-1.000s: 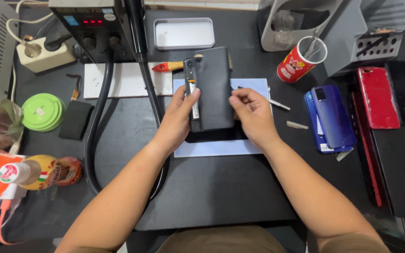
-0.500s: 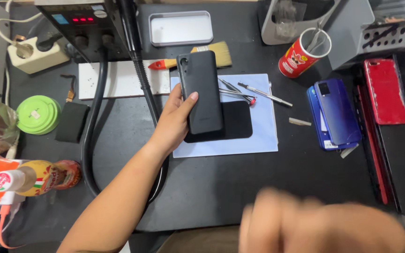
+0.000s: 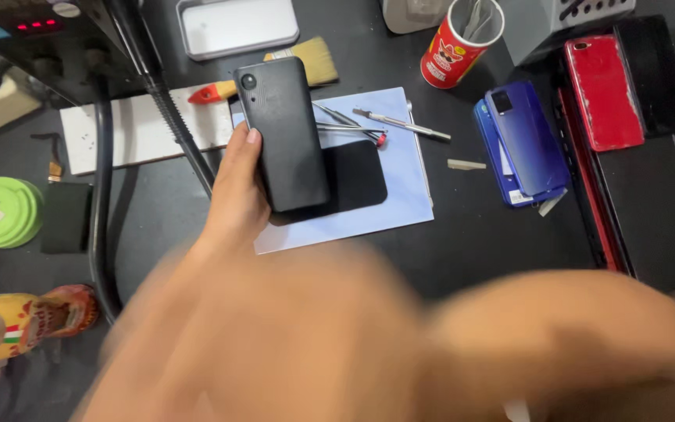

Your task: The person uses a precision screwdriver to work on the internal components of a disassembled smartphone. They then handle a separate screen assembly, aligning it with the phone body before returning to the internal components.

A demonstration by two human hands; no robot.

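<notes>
**Matte black phone held over the work mat**

The left hand (image 3: 237,195) grips a black phone (image 3: 283,133), a slim slab with a matte textured back, fingers curled round its left edge. It sits over a dark rounded pad (image 3: 357,181) on a pale blue sheet (image 3: 408,180). The right hand (image 3: 572,344) is a near blur, so its grip cannot be told. Thin metal tools (image 3: 400,123) lie just right of the phone.

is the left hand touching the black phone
Touching. The head view shows the left hand gripping the black phone along its left edge, thumb pressed on the side, back cover and camera facing up.
</notes>
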